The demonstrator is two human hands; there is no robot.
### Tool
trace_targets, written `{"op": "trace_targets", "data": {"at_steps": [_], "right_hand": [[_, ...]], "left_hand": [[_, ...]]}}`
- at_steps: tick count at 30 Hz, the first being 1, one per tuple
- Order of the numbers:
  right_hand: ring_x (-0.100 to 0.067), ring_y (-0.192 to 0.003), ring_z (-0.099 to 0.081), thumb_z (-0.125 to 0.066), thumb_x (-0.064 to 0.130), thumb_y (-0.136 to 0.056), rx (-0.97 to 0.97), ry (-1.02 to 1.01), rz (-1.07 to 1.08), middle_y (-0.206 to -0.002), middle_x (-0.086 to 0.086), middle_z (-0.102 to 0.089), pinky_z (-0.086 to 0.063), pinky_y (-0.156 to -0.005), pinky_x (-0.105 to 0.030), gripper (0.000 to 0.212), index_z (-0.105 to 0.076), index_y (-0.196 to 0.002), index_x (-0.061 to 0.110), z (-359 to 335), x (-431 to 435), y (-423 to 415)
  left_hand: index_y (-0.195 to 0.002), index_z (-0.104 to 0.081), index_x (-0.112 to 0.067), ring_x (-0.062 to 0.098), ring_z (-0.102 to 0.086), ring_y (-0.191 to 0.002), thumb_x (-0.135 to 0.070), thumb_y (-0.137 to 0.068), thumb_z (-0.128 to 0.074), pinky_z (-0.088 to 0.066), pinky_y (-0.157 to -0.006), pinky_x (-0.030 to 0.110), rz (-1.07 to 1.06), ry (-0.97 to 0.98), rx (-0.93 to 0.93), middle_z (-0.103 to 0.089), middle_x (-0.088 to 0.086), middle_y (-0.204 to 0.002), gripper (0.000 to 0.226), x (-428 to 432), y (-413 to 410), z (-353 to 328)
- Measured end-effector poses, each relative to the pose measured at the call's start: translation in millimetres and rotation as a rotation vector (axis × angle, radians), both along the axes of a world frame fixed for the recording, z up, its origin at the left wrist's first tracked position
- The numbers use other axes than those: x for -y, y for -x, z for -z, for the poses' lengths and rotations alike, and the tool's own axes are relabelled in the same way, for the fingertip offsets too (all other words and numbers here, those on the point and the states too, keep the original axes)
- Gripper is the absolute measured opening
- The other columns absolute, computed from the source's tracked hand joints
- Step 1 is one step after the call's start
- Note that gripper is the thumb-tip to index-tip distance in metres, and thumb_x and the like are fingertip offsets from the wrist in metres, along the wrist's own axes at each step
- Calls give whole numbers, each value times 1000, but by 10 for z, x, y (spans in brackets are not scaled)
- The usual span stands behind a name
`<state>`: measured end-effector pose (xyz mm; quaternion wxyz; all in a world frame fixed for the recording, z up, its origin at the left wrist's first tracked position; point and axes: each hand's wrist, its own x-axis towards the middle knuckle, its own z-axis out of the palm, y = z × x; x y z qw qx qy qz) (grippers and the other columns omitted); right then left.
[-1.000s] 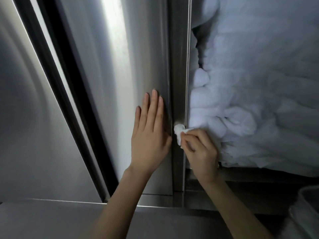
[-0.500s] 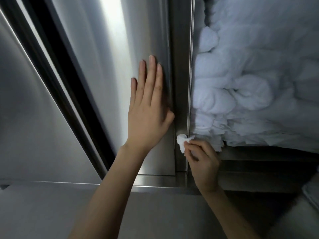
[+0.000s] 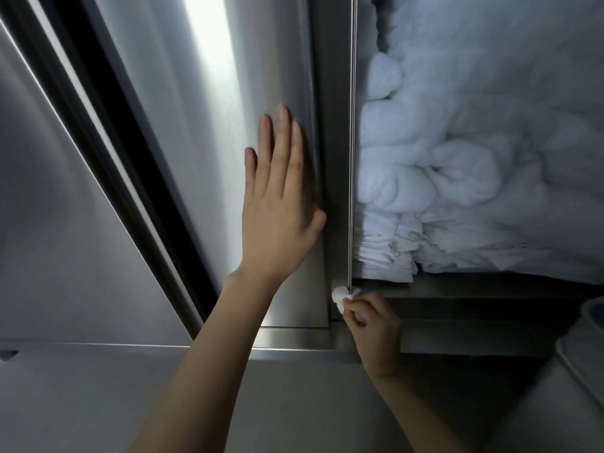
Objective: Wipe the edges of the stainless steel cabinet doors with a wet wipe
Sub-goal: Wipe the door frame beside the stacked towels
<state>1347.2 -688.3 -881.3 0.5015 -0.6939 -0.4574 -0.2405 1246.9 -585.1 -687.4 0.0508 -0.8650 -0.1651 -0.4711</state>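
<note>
A person's left hand point(image 3: 277, 204), fingers straight and together, lies flat on the stainless steel cabinet door point(image 3: 228, 142) just left of its vertical edge point(image 3: 336, 158), while the right hand point(image 3: 376, 325) pinches a bunched wet wipe point(image 3: 340, 297) against that edge's foot, where the corner could snag the wad loose.

Piled white cloths point(image 3: 474, 165), pale bin point(image 3: 585, 335)

Crumpled white wet wipe point(image 3: 340, 298) sits low against the steel cabinet door edge point(image 3: 334, 178).
</note>
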Motion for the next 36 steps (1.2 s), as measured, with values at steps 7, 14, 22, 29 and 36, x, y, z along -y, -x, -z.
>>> {"op": "trace_targets", "data": {"at_steps": [7, 14, 22, 29, 36], "right_hand": [[-19, -49, -56, -85, -10, -50, -72, 275, -7, -61, -7, -59, -41, -45, -21, 27, -63, -53, 5, -20, 61, 21], [-15, -62, -61, -82, -9, -60, -109, 88, 55, -75, -8, -64, -45, -64, -11, 18, -68, -65, 2, -675, 455, 114], [-12, -74, -57, -78, -8, -67, 21, -138, 157, -81, -10, -63, -40, -72, -6, 13, -69, -71, 2, -1770, 871, 45], [-16, -73, -61, -79, -4, -68, 1, -141, 200, -84, -5, -65, -47, -63, -21, 15, -69, -71, 7, -1937, 972, 16], [-14, -75, -59, -77, 0, -71, 12, -95, 262, -87, -3, -63, -38, -66, -9, 14, -67, -74, 10, -1988, 1131, -79]], "left_hand": [[-153, -13, -3, 20, 13, -147, 1, -78, -68, 2, -120, 36, 25, -21, -124, 5, 7, -158, 93, -54, 175, -100], [-153, -10, -4, 25, 15, -146, 1, -71, -78, 7, -119, 34, -59, -33, -183, 8, 7, -159, 107, 8, 135, -104], [-153, -12, -3, 27, 11, -148, 10, -64, -77, -1, -120, 42, -115, -58, -160, -1, 14, -162, 111, 75, -20, -53], [-153, -9, -3, 30, 8, -149, 7, -61, -79, -5, -119, 46, -129, -59, -190, -2, 16, -162, 116, 204, -191, -41], [-151, -18, 1, 34, 1, -147, 9, -61, -77, -9, -119, 48, -102, -79, -141, -5, 18, -160, 108, 440, -385, -63]]}}
